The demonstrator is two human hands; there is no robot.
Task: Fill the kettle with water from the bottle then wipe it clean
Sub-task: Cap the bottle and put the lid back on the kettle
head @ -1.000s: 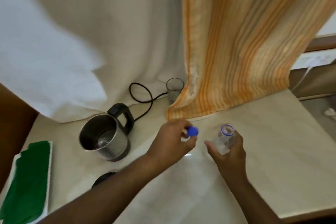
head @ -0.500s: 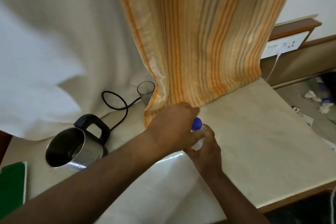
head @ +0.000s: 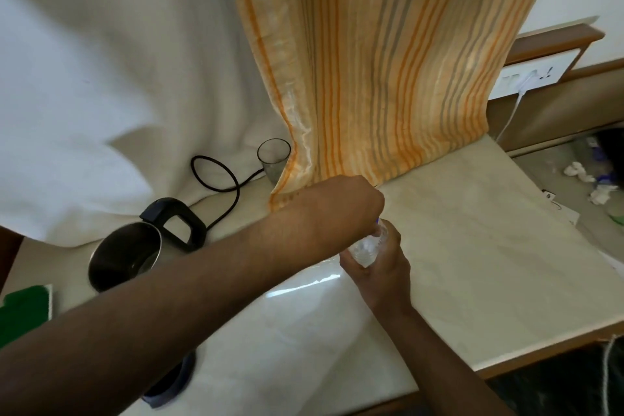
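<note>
The right hand (head: 378, 267) is wrapped around the clear bottle (head: 368, 246), which stands tilted slightly on the counter (head: 472, 246); the left hand (head: 347, 203) is closed down over the bottle's mouth, pinching what seems to be the blue cap (head: 377, 221), though only a sliver of blue shows under the fingers and I cannot tell whether it is seated on the thread or loose. The kettle (head: 125, 257) sits lidless well to the left, its black handle (head: 175, 224) toward the white cloth (head: 101, 111), with its cord (head: 219, 179) looping behind.

Risks, as I judge them: a thin bottle squeezed hard while the cap is loose could spurt water onto the glossy counter; the left forearm crosses just over the kettle's side of the counter, so a hasty pull back could clip the rim and tip it; the striped curtain (head: 388, 78) hangs just behind the left hand and could snag a finger or the cap.

Room: the counter right of the bottle is open up to its front and right edges; the left is crowded by kettle, cord, a glass (head: 273, 159) and a green cloth (head: 23, 311).
</note>
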